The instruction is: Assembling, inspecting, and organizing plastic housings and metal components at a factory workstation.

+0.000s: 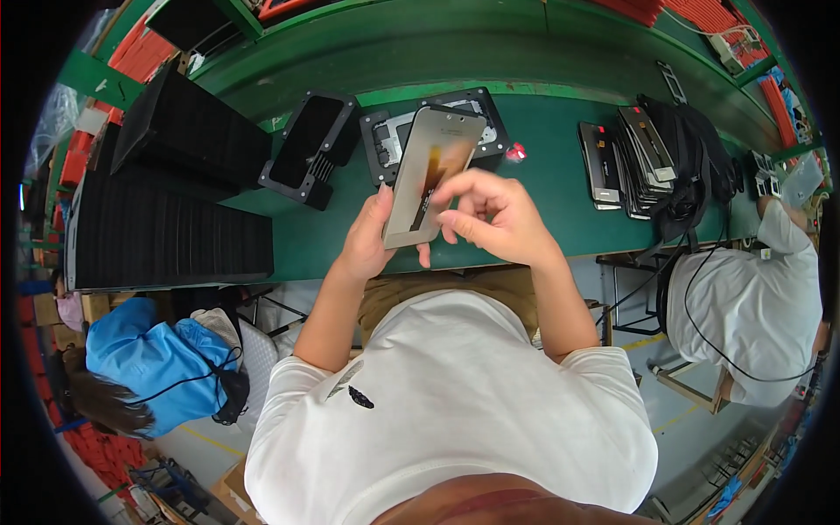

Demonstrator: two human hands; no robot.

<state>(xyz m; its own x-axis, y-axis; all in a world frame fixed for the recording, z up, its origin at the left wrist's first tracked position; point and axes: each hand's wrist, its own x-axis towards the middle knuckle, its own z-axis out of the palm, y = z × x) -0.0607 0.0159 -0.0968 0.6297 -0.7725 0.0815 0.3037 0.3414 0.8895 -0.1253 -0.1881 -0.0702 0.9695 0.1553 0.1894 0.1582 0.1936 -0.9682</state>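
My left hand [366, 238] is closed around the lower left edge of a thin, grey, phone-sized panel [453, 143], held tilted above the workbench. Small holes mark the panel's upper end, and a dark strip runs down its lower part. Over the panel's right side is my right hand [506, 219], its index finger and thumb bent and apart, slightly blurred, with nothing visible between them. Behind the panel lies a black fixture [490, 105] with bolted corners and a light metal frame inside, partly hidden by the panel.
On the green bench [547, 131], a second black fixture [308, 144] stands left. Tall black stacks [175, 223] fill the far left. Several thin panels [643, 157] and a black bag [696, 162] lie right. A small red item [515, 153] sits nearby. People sit on both sides.
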